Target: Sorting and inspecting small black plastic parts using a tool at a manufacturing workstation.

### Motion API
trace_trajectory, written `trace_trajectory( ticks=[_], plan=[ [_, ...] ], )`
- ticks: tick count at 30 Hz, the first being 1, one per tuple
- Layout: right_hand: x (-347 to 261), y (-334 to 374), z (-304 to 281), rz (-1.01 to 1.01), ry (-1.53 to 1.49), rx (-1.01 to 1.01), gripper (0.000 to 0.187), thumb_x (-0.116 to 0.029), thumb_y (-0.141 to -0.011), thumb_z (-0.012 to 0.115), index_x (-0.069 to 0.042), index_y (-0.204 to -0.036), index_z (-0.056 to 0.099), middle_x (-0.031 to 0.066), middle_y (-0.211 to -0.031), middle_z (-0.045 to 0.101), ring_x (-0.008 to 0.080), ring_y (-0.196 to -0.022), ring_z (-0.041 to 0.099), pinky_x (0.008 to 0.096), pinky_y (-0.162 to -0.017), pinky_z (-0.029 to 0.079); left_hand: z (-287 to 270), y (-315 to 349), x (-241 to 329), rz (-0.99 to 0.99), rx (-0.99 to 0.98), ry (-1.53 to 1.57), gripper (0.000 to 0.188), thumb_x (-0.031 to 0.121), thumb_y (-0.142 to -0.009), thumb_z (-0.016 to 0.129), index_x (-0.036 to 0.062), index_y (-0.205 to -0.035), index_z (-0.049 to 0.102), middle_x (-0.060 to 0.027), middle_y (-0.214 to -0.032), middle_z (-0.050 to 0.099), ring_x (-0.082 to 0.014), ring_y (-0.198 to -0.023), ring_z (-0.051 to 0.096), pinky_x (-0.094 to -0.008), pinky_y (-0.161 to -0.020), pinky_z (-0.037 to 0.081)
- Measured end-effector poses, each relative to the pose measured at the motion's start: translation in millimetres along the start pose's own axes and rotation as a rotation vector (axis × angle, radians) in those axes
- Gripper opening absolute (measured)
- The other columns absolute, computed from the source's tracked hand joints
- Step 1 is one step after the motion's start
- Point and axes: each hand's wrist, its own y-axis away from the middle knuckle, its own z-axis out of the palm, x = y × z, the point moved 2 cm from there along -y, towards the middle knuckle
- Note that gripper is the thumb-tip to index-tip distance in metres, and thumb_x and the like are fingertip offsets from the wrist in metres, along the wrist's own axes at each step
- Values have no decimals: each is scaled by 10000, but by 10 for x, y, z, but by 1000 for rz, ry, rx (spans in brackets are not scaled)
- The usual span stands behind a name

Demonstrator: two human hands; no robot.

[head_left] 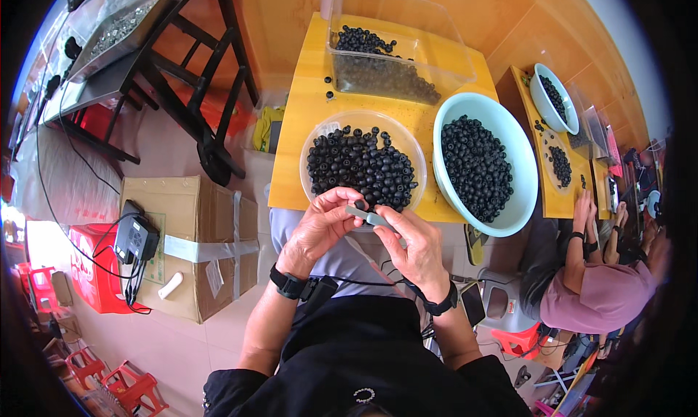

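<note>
My left hand (323, 221) pinches a small black bead (359, 205) between thumb and fingertips, over the near edge of a round clear tray (308, 137). In my right hand (418, 250) is a small knife-like tool (374, 218) with a grey-green handle; its flat grey end reaches to the left fingertips, close to the bead. Many black beads (356, 166) with holes lie heaped in the tray. To its right stands a light-blue basin (527, 188) full of similar beads. Both hands are closed, and my fingers partly hide the bead.
A clear plastic bin (454, 57) with more beads stands at the back of the yellow table (294, 97). Two loose beads lie left of it. On the left are a taped cardboard box (171, 213) and a black stool (196, 119). Another person (596, 290) works at the right.
</note>
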Motion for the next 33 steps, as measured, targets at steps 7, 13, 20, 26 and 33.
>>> trace_trajectory(
  ticks=[7,13,20,26,33],
  plan=[
    [75,-7,44,-13,64,-10,267,-189,-803,713,-94,-1046,657,75,-665,541,274,-531,569,377,-475,435,-11,-6,15,-14,5,-4,212,56,-858,655,22,-1060,601,-86,-987,646,-145,-847,632,-267,-780,542],
    [101,-9,30,1,73,-17,262,-203,-805,713,-102,-1039,655,71,-663,541,270,-530,574,374,-475,439,-20,-51,1,-36,-4,-14,184,69,-846,675,33,-1011,599,-78,-967,642,-139,-820,624,-261,-760,532],
    [137,-2,16,0,66,-21,252,-208,-808,709,-106,-1032,654,66,-664,543,269,-533,580,373,-473,440,-21,-77,-23,-46,2,-24,168,62,-842,679,42,-989,601,-77,-958,647,-141,-818,626,-268,-761,532],
    [156,-3,-6,18,70,-19,246,-216,-812,705,-114,-1031,657,59,-658,542,266,-534,582,370,-472,438,-3,-94,-25,-59,15,-39,158,53,-838,680,42,-977,605,-81,-960,652,-145,-808,630,-273,-750,536],
    [209,-15,-13,55,15,-48,223,-199,-815,701,-106,-1015,666,76,-658,558,282,-546,585,377,-483,440,-2,-76,-39,-61,21,-26,146,37,-828,686,44,-954,613,-97,-959,652,-147,-789,632,-265,-730,534]
  ],
)
